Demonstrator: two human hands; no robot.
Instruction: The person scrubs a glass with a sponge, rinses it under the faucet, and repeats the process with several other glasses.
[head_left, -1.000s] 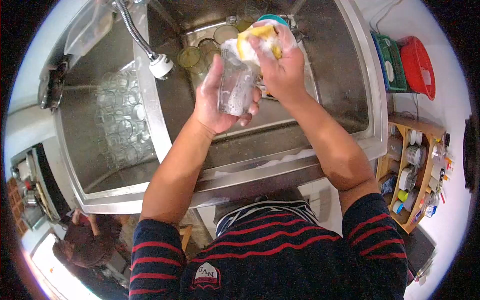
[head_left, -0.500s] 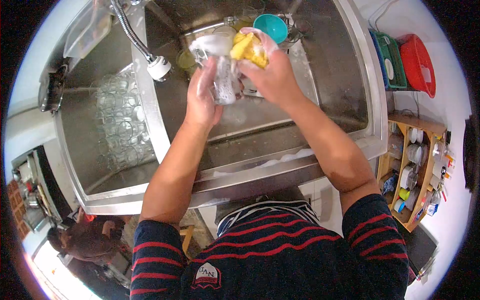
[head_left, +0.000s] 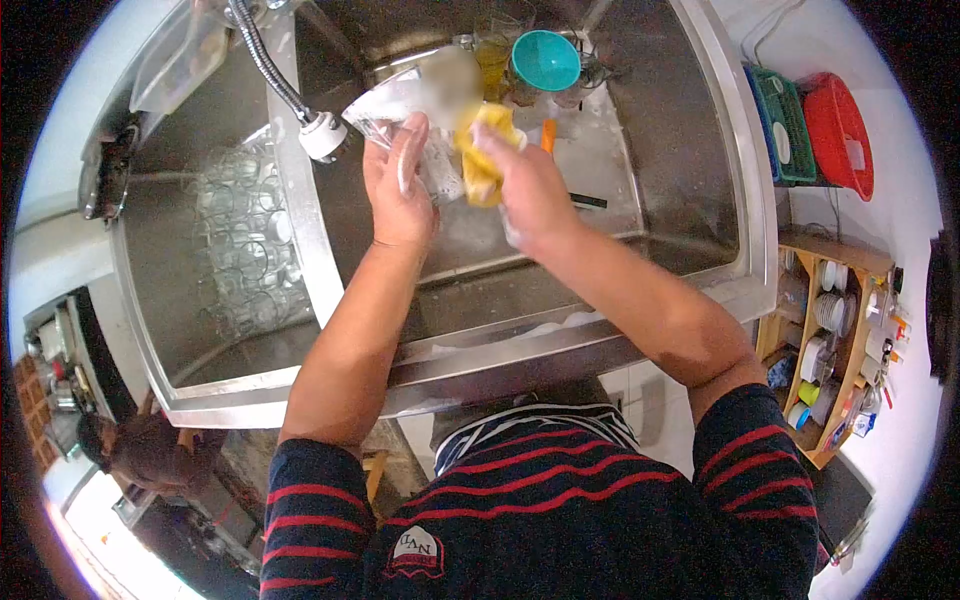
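My left hand point(head_left: 402, 185) is closed around a clear glass point(head_left: 443, 172) covered in suds, held tilted above the sink basin point(head_left: 480, 255). White foam hides much of its wide upper end, and its exact shape is blurred. My right hand point(head_left: 530, 185) grips a yellow sponge or cloth point(head_left: 480, 150) and presses it against the glass's right side. Behind the hands, a teal bowl point(head_left: 546, 62) sits in the basin beside a glass with yellowish contents point(head_left: 491, 62). An orange handle point(head_left: 548, 135) and a black handle point(head_left: 588, 201) show near my right wrist.
A flexible hose with a white tap head point(head_left: 322, 137) hangs at the divider. Several glass mugs point(head_left: 245, 240) fill the left basin. Red point(head_left: 838, 135) and green baskets point(head_left: 785, 125) hang right, above a wooden dish shelf point(head_left: 825, 345). Another person point(head_left: 160, 450) is at lower left.
My right hand has moved down and slightly left along the glass with the yellow sponge or cloth. The glass has tilted leftward. The orange and black handles are now uncovered.
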